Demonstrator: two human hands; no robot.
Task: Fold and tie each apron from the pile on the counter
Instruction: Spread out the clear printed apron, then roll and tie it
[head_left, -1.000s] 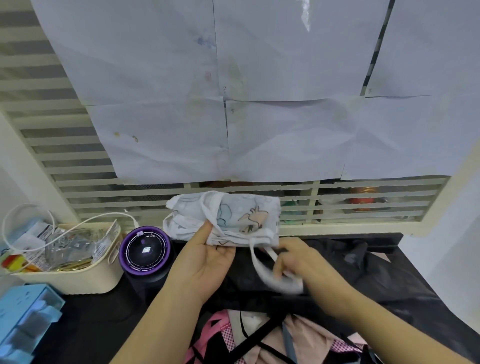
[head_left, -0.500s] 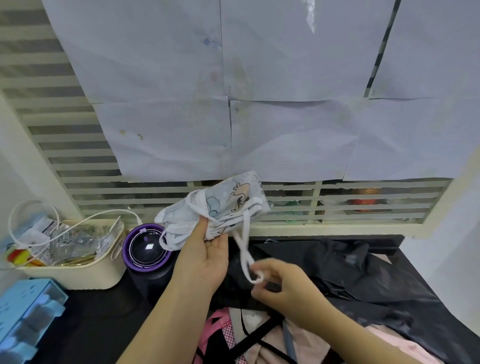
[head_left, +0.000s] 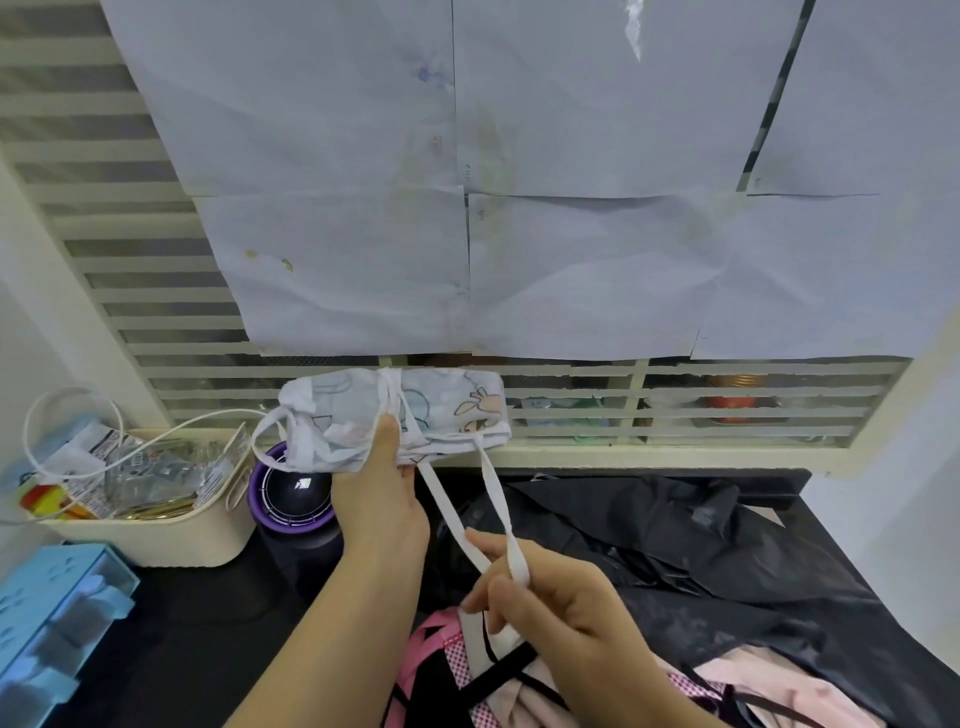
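A folded white apron (head_left: 441, 410) with pale blue cartoon prints is held up in front of the window grille, a strap wound round its middle. My left hand (head_left: 382, 499) grips its lower edge, thumb pressed on the front. Two lengths of white strap (head_left: 493, 509) hang from it down to my right hand (head_left: 550, 597), whose curled fingers pinch them. Below lies a pile of aprons: a pink one with black straps (head_left: 467, 670) and a black one (head_left: 675, 540) on the dark counter.
A cream basket (head_left: 171, 535) of packets and a white cable stands at the left. A purple-rimmed round device (head_left: 293, 493) sits beside it. A light blue plastic tray (head_left: 57, 613) is at the lower left. Paper sheets (head_left: 519, 182) cover the grille.
My left hand has levelled the folded apron from a tilt. My right hand has pulled the strap down and to the right, drawing it taut.
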